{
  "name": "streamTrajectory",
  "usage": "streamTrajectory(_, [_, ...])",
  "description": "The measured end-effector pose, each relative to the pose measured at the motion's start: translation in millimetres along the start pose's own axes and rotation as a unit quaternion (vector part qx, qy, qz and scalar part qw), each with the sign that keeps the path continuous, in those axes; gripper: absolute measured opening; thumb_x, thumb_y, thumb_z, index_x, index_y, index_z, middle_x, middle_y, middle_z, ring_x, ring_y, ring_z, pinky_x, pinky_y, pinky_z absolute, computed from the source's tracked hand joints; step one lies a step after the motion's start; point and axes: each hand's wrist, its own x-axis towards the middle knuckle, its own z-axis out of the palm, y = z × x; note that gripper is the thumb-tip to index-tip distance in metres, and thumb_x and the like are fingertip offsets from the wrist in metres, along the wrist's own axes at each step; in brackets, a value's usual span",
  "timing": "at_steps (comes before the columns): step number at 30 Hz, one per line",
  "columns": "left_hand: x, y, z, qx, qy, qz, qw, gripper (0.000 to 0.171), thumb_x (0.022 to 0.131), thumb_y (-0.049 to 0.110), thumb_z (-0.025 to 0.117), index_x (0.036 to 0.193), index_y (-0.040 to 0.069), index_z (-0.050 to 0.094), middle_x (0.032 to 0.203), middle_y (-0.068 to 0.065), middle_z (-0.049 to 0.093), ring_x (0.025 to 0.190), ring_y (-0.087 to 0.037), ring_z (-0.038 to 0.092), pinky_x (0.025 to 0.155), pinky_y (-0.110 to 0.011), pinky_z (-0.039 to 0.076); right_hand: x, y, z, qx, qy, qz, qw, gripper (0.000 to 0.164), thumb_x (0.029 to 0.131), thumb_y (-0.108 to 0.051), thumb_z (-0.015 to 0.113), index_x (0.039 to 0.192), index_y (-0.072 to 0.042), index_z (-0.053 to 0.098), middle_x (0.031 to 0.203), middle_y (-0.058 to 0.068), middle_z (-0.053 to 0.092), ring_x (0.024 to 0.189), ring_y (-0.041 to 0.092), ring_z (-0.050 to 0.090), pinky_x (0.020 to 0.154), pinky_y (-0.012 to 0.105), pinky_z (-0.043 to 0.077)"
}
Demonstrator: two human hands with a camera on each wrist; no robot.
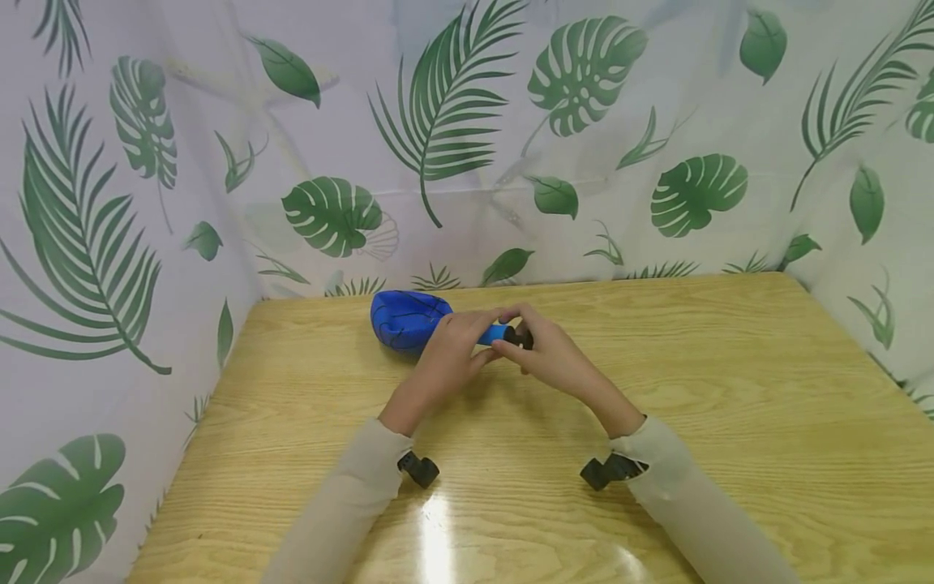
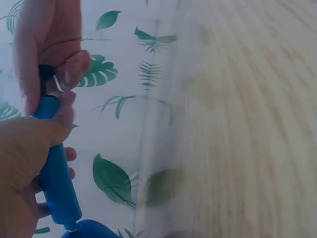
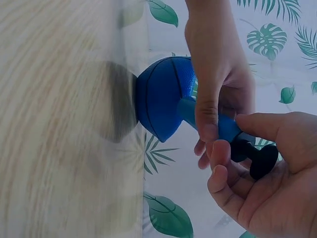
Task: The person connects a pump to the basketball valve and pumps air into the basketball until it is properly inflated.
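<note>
A blue ball [image 1: 409, 320] with black seam lines, sunken and partly deflated, sits on the table toward the back. Joined to it by a thin needle is a blue hand pump [image 2: 59, 183], as the left wrist view shows. My left hand [image 1: 454, 345] grips the pump's barrel close to the ball. At the pump's other end, my right hand [image 1: 547, 349] curls its thumb and fingers around the black collar and handle [image 3: 264, 161]. The handle stands out only a short way from the barrel. The hands nearly meet.
The wooden table [image 1: 693, 389] spreads around both forearms. Behind it and along the sides hangs a white cloth [image 1: 467, 235] printed with green leaves. A black wrist camera [image 1: 419, 469] is strapped to the left wrist, and another black camera [image 1: 598, 472] to the right.
</note>
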Motion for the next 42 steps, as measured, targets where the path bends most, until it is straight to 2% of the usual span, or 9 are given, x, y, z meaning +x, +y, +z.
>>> streamTrajectory(3, [0.1,2.1,2.6,0.006,0.002,-0.004,1.0,0.045,0.097,0.026,0.07,0.137,0.009,0.061,0.131,-0.007,0.069,0.125,-0.025,0.063,0.107,-0.045,0.047,-1.0,-2.1,-4.3,0.007,0.009,0.0,1.0,0.033,0.102,-0.019,0.064,0.128,-0.004,0.051,0.089,0.014,0.066,0.063,0.021,0.059,0.06,0.031,0.052])
streamTrajectory(7, [0.7,0.9,2.1,-0.001,0.007,-0.009,0.9999,0.038,0.098,0.025,0.068,0.131,0.008,0.062,0.122,-0.007,0.07,0.114,-0.026,0.065,0.104,-0.045,0.048,-3.0,-4.9,-12.4,-0.002,0.024,-0.01,1.0,0.029,0.1,-0.019,0.068,0.121,-0.005,0.055,0.079,0.009,0.063,0.061,0.022,0.058,0.058,0.03,0.049])
streamTrajectory(11, [-0.1,-1.8,2.1,-0.015,-0.012,-0.01,0.9998,0.04,0.101,0.028,0.063,0.137,0.01,0.058,0.12,-0.008,0.067,0.11,-0.026,0.063,0.104,-0.046,0.048,-4.4,-6.0,-17.5,-0.02,0.032,-0.024,0.999,0.025,0.098,-0.018,0.07,0.117,-0.006,0.058,0.072,0.006,0.056,0.059,0.02,0.055,0.056,0.028,0.045])
streamTrajectory(15, [-1.3,-3.5,4.4,-0.017,-0.023,-0.006,0.9996,0.039,0.105,0.029,0.055,0.141,0.014,0.055,0.119,-0.007,0.064,0.108,-0.026,0.061,0.101,-0.047,0.048,-4.5,-4.1,-18.9,-0.026,0.032,-0.037,0.998,0.022,0.098,-0.017,0.07,0.114,-0.006,0.06,0.073,0.006,0.056,0.06,0.019,0.054,0.056,0.028,0.044])
streamTrajectory(20, [-2.0,-3.5,6.8,-0.011,-0.018,-0.014,0.9997,0.037,0.106,0.03,0.052,0.14,0.015,0.054,0.115,-0.007,0.062,0.104,-0.027,0.059,0.096,-0.047,0.046,-4.0,-1.3,-20.9,-0.014,0.027,-0.062,0.998,0.016,0.098,-0.014,0.07,0.107,-0.005,0.061,0.08,0.008,0.059,0.062,0.018,0.054,0.058,0.027,0.044])
streamTrajectory(25, [-3.0,-4.9,5.5,-0.021,-0.031,-0.037,0.9986,0.037,0.107,0.031,0.05,0.141,0.018,0.053,0.119,-0.006,0.06,0.112,-0.028,0.055,0.1,-0.05,0.041,-3.7,-0.3,-28.6,0.009,-0.004,-0.067,0.998,0.015,0.098,-0.014,0.07,0.105,-0.005,0.061,0.078,0.007,0.058,0.062,0.016,0.053,0.058,0.027,0.045])
streamTrajectory(31, [-1.4,-11.0,-3.2,-0.022,-0.037,-0.052,0.9977,0.041,0.107,0.034,0.046,0.146,0.02,0.051,0.117,-0.006,0.059,0.112,-0.028,0.053,0.102,-0.051,0.038,-11.1,-1.9,-59.1,0.082,-0.041,-0.042,0.995,0.018,0.098,-0.016,0.07,0.106,-0.004,0.06,0.079,0.005,0.057,0.064,0.019,0.055,0.061,0.028,0.048])
streamTrajectory(37, [-1.3,-18.0,-13.0,-0.031,-0.022,-0.063,0.9973,0.052,0.106,0.048,0.031,0.147,0.023,0.049,0.124,-0.009,0.057,0.12,-0.029,0.05,0.101,-0.051,0.038,-27.8,-3.9,-93.4,0.108,-0.028,-0.091,0.99,0.013,0.102,-0.013,0.063,0.111,-0.003,0.062,0.083,0.007,0.062,0.067,0.024,0.059,0.068,0.031,0.054])
streamTrajectory(42, [-2.3,-18.7,-13.2,-0.041,-0.037,-0.054,0.997,0.075,0.099,0.067,0.014,0.147,0.021,0.047,0.125,-0.009,0.056,0.12,-0.03,0.05,0.1,-0.053,0.038,-30.4,-5.3,-97.0,0.109,-0.044,-0.102,0.988,0.016,0.105,-0.012,0.057,0.115,0.0,0.062,0.093,0.011,0.063,0.072,0.025,0.062,0.069,0.033,0.057])
